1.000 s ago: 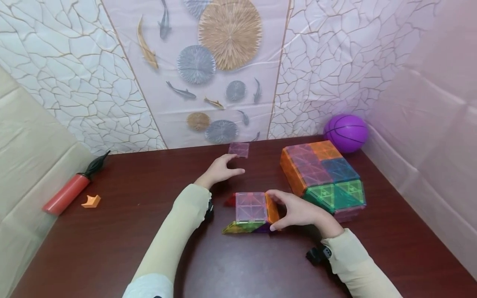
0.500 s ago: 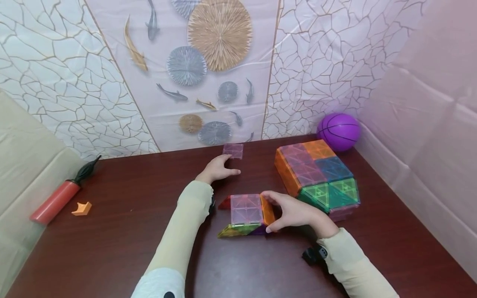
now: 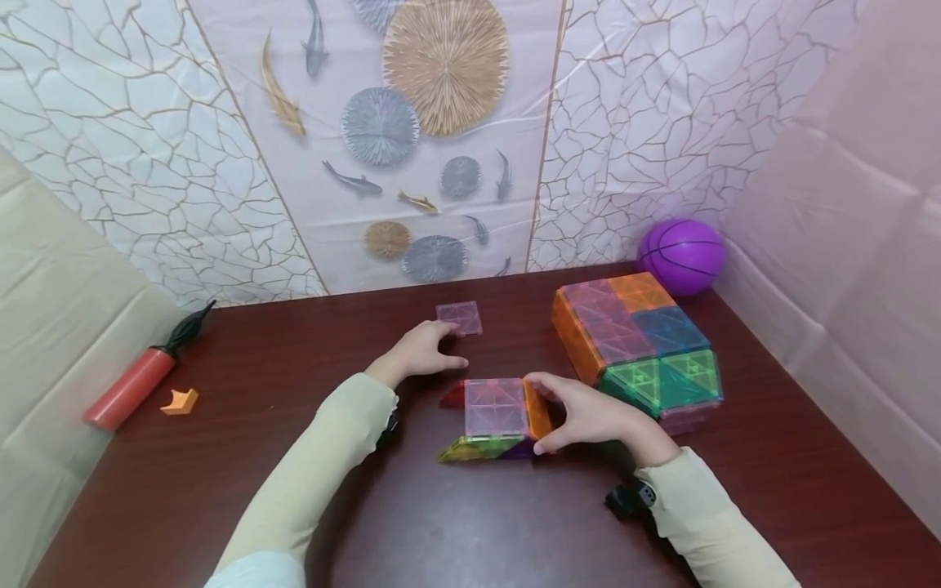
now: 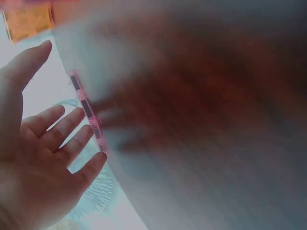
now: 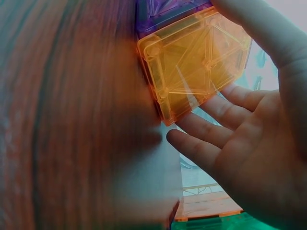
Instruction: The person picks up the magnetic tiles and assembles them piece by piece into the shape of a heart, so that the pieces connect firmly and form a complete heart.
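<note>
The left hand [image 3: 419, 354] reaches toward the back of the table, its fingertips on the near edge of a flat pink square magnetic tile [image 3: 461, 317]. In the left wrist view the fingers are extended at the tile's edge and the thumb stands apart. With thumb and fingers at opposite ends, the right hand [image 3: 599, 418] holds the orange side [image 5: 196, 64] of a small magnetic-tile structure [image 3: 496, 408]. That structure has a pink top, a red piece and a yellow-green piece on its left, and purple low down.
A larger magnetic-tile block [image 3: 625, 327] stands on the right, with a purple ball [image 3: 682, 256] behind it. At the left lie a red hand pump [image 3: 136, 384] with a black nozzle and a small orange piece [image 3: 180, 402]. A patterned wall closes the back.
The left hand has drawn the pink tile back from the wall side, toward the small structure. The right hand keeps its hold. The head view shifted slightly and returned.
</note>
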Demonstrator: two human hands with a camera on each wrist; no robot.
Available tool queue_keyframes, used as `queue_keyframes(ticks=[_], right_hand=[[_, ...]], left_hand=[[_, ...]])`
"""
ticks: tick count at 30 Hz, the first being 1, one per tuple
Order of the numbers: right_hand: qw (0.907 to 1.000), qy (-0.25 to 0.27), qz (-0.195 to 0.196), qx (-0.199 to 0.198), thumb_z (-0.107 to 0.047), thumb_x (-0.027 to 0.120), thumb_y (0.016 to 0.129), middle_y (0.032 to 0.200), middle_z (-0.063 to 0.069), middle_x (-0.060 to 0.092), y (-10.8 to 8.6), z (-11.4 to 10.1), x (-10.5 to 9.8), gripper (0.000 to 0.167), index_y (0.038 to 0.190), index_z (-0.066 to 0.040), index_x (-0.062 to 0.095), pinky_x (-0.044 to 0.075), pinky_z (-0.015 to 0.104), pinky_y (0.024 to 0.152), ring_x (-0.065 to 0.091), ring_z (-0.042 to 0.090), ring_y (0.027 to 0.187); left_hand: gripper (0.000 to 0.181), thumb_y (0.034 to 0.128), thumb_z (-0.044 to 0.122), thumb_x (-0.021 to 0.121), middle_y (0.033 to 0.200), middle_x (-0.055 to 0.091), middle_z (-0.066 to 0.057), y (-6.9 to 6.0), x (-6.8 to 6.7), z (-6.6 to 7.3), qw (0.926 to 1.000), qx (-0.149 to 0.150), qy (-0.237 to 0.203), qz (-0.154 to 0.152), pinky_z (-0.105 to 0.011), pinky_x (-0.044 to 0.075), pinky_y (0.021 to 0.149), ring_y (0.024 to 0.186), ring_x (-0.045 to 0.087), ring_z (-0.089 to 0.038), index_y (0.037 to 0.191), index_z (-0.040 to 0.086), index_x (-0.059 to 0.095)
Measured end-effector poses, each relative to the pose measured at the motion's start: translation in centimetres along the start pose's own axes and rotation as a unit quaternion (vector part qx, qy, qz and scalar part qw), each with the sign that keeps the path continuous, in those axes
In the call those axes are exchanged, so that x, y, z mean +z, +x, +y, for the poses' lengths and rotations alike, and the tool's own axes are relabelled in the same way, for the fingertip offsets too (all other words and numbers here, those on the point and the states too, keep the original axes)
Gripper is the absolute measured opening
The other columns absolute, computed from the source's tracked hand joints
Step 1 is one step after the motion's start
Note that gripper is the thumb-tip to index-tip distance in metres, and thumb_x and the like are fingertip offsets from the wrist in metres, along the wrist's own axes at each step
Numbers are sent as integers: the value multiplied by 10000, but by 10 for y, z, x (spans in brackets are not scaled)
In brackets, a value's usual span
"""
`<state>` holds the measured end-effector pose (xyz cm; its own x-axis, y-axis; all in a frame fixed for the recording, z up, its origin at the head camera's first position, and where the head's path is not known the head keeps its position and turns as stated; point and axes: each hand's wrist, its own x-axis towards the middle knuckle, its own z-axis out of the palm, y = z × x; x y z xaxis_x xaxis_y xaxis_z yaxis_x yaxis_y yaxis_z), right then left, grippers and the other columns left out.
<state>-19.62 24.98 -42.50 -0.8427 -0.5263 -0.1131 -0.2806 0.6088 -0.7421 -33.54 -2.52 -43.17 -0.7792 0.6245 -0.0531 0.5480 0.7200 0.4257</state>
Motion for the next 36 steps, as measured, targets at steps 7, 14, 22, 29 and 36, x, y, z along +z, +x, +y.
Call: queue_keyframes(ticks=[7,14,22,29,36], right_hand=[[10000,66,-8,-4,-371,841,724,1404,135,466,1,0,0,893,1421,-69,372,350,525,1065,442,329,1280],[10000,33,25,-6,-383,839,723,1395,127,476,0,2,-1,893,1419,-71,374,354,526,1062,450,322,1272],[10000,12,7,-59,-379,841,725,1387,128,482,2,3,1,883,1414,-72,382,355,531,1059,455,317,1261],[9999,73,-22,-87,-379,840,725,1387,121,484,2,3,0,886,1417,-73,379,354,529,1060,459,307,1258],[10000,53,2,-81,-383,842,721,1392,128,479,1,1,0,901,1423,-68,373,358,525,1059,458,313,1262]], left_hand=[[622,824,334,729,1219,629,-132,-22,0,5,9995,325,-20,22,-416,432,999,1109,567,-265,1322,5,554],[650,799,328,769,1167,643,-126,-14,1,2,9991,280,-242,215,-415,455,960,1065,577,-252,1330,21,552],[849,759,306,814,1468,424,-143,11,-4,-7,9961,-111,-823,313,-450,316,1105,1337,387,-299,1454,45,403],[924,733,306,839,1495,398,-140,23,2,-11,9958,-340,-853,61,-409,305,1117,1362,376,-278,1474,31,359],[892,748,312,826,1448,453,-155,21,1,-7,9968,-501,-626,3,-423,339,1091,1304,431,-293,1469,41,376]])
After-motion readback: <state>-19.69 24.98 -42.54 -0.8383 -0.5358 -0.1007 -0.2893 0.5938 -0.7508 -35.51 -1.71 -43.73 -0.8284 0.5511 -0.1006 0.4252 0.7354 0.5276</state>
